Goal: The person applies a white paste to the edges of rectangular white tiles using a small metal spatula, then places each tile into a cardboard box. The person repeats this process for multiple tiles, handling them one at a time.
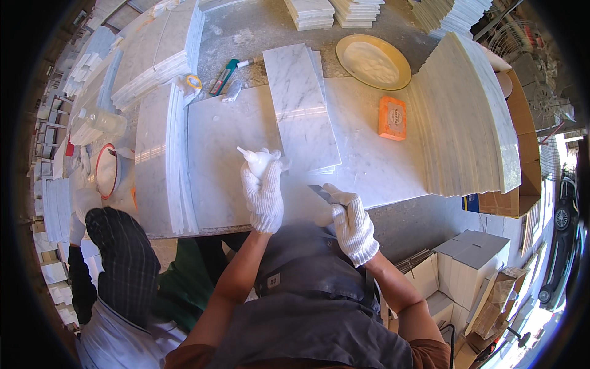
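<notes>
The left hand point(263, 195), in a white knit glove, is clamped round a white squeeze bottle point(257, 161) whose nozzle points far and left over the marble slab point(221, 154) on the bench point(405, 221). The right hand point(351, 222), gloved too, is closed on a dark blade-like tool point(319, 192) at the slab's near edge. A marble tile point(301, 107) lies just beyond the hands; an orange block point(392, 118) rests to the right, a yellow dish point(373, 61) farther off.

White marble tiles point(301, 104) carry grey veining, beside an orange box point(392, 117) and a yellow-rimmed plate point(399, 61).
</notes>
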Demonstrator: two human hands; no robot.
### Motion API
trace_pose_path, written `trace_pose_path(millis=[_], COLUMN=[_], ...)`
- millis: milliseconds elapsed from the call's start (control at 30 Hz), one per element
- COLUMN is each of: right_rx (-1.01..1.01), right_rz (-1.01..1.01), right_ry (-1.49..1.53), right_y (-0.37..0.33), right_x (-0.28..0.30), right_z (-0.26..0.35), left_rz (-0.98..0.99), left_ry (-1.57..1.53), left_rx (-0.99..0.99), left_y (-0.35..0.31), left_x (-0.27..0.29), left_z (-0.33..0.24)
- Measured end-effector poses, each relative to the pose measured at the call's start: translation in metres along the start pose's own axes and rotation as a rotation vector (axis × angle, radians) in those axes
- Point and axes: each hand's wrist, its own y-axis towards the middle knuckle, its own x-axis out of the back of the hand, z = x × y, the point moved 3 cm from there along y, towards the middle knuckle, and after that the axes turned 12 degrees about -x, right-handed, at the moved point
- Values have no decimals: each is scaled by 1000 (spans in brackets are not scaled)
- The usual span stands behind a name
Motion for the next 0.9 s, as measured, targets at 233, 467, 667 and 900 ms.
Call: trace_pose_path(millis=[233, 467, 667, 900], right_rx=[-259, -118, 110, 486], right_rz=[250, 124, -7, -206], right_ry=[-8, 20, -119, -447], right_y=[-2, -5, -1, 56], right_x=[1, 0, 5, 6], right_z=[4, 6, 9, 9], left_rz=[-15, 1, 26, -16], left_ry=[-16, 50, 50, 68], left_rx=[11, 69, 68, 51], left_y=[0, -1, -2, -1], left_x=[-2, -1, 1, -2], left_z=[-4, -5, -5, -9])
